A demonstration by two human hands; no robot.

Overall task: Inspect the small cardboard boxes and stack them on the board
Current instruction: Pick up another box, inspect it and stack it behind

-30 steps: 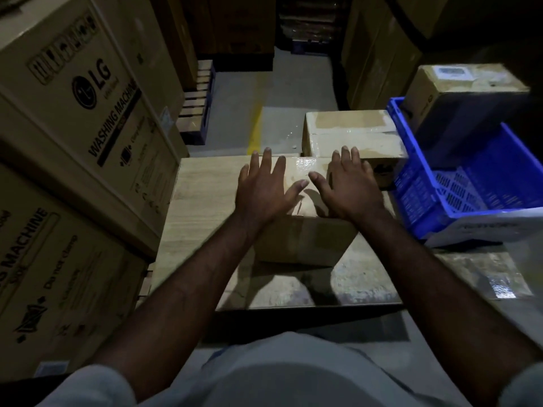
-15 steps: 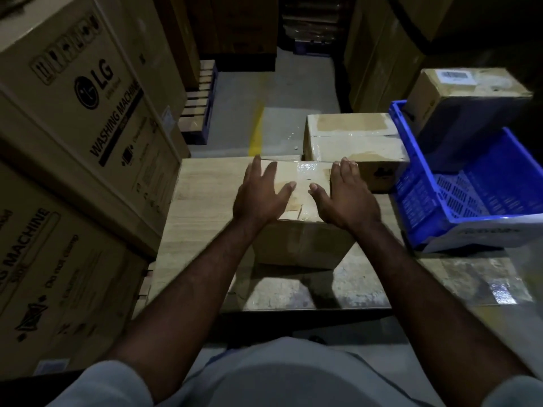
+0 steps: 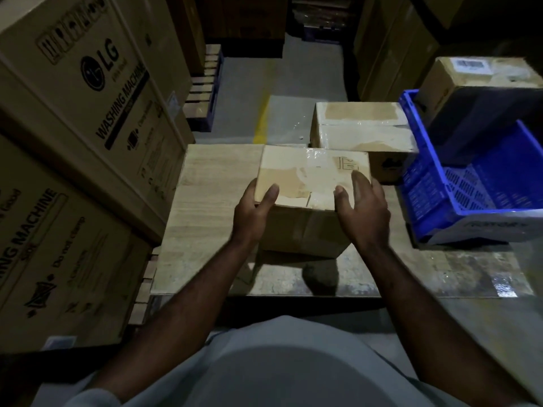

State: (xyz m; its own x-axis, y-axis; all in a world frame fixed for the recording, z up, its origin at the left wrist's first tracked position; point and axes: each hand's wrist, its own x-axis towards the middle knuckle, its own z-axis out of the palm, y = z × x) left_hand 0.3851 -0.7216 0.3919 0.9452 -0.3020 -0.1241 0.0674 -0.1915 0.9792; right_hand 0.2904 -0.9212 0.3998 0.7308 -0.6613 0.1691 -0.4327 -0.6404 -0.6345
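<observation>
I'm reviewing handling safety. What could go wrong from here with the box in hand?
The left hand and right hand grip the box only at its near corners, so the far end may dip or slip. The rear box sits close behind it; pushing forward could knock it. Dim light may hide damage.

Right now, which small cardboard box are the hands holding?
The nearest box; the taped one behind and the labelled one by the crate go untouched.
</observation>
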